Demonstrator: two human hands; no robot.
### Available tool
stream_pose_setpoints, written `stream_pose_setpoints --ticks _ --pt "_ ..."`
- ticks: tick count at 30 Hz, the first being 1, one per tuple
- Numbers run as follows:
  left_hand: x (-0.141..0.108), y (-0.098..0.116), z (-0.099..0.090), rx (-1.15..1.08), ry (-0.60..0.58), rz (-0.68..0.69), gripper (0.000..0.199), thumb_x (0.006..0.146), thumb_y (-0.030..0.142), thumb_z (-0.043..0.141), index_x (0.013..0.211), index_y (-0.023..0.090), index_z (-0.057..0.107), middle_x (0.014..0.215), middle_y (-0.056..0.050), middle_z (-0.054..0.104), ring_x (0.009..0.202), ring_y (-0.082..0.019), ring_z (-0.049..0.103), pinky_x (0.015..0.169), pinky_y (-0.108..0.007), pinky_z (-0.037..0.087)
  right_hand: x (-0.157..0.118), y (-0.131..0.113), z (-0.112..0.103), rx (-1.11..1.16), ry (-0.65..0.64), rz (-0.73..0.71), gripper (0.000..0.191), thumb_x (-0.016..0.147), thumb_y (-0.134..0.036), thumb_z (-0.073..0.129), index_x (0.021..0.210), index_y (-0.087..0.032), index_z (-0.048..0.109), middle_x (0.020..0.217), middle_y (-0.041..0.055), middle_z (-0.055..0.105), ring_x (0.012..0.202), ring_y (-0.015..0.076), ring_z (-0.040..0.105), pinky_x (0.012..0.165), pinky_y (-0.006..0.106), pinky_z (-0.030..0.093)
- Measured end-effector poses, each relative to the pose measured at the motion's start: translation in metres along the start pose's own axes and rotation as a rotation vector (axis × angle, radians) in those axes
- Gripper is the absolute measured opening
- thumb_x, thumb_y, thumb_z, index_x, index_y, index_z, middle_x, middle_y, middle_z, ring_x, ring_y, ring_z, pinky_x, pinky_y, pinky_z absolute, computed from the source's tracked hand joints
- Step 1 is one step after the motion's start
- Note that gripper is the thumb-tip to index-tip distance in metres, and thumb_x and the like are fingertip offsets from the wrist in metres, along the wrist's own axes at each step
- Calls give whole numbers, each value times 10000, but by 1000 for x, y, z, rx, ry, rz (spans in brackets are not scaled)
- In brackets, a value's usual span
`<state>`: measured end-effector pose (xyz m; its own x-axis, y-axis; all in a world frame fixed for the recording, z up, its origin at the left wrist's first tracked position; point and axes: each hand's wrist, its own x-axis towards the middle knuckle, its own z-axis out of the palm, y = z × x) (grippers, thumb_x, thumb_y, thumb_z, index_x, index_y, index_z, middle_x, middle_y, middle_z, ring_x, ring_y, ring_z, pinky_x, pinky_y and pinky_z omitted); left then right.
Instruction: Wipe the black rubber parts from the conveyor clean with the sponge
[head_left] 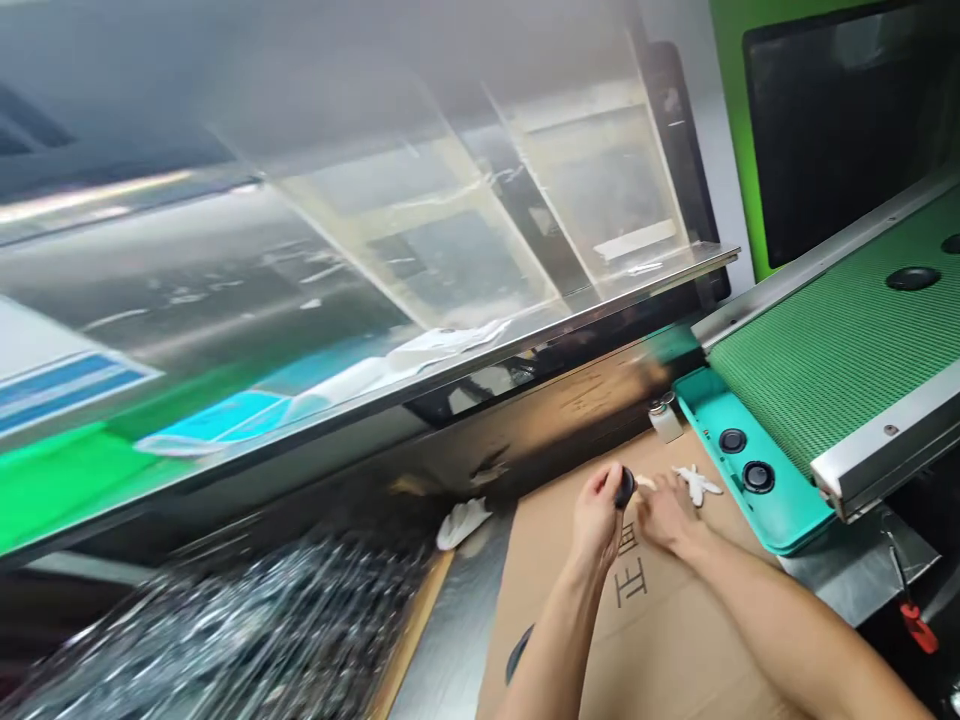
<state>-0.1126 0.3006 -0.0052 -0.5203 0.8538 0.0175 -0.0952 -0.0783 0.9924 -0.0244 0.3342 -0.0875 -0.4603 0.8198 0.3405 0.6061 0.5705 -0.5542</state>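
In my left hand [598,515] is a black round disc-like part [624,487], gripped at its edge between thumb and fingers and tilted up on its side. My right hand [666,515] is just to the right of it, fingers curled together. A small white piece [643,482] shows at the right fingertips; its kind is too small to tell. Beneath both hands lies a flat cardboard sheet [675,630] with printed characters. Several crumpled white scraps [699,486] lie right beside my right hand. Another black round part [519,652] is partly hidden behind my left forearm.
A teal tray [799,525] holds two black round parts [757,476]. Beyond it, a green mesh conveyor [855,330] carries more. A small whitish bottle [665,420] stands behind the hands. Plastic-wrapped items [300,620] fill the left; a metal shelf edge [600,310] crosses above. A red-handled tool [919,628] hangs right.
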Motion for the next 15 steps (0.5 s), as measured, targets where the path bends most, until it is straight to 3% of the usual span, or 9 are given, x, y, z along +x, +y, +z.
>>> stream_pose_setpoints --ticks 2,5,8,11,15 --pt "-4 -32 -51 -157 122 -175 178 718 138 768 851 130 649 750 -7 670 680 -102 612 730 -236 504 2 -1 0 38 73 20 249 925 -249 535 1111 -189 689 1091 112 668 1063 277 554 949 439 432" --pt "-9 -61 -85 -338 151 -250 263 702 27 737 934 130 668 840 -31 717 745 -116 661 752 -236 522 1 -11 2 154 223 -24 339 941 -288 534 1248 -189 640 1189 104 654 1113 256 533 992 397 415" --pt "-8 -64 -91 -530 38 -243 213 737 88 752 935 116 678 902 -65 729 807 -145 682 784 -255 539 -10 -31 11 246 256 -166 356 933 -331 559 1251 -201 649 1202 101 644 1112 249 530 993 372 433" --pt "-7 -56 -94 -727 -21 -326 85 835 159 672 907 114 677 906 -87 728 847 -163 690 847 -278 546 -23 -46 18 242 214 -273 375 921 -354 574 1253 -201 662 1176 115 637 1084 260 535 970 386 460" --pt "-14 -48 -98 -873 -165 -401 182 913 199 530 970 125 686 979 -109 734 946 -197 695 930 -341 541 -20 -49 23 140 212 -292 390 933 -395 560 1240 -188 681 1187 141 622 1087 281 526 983 430 457"
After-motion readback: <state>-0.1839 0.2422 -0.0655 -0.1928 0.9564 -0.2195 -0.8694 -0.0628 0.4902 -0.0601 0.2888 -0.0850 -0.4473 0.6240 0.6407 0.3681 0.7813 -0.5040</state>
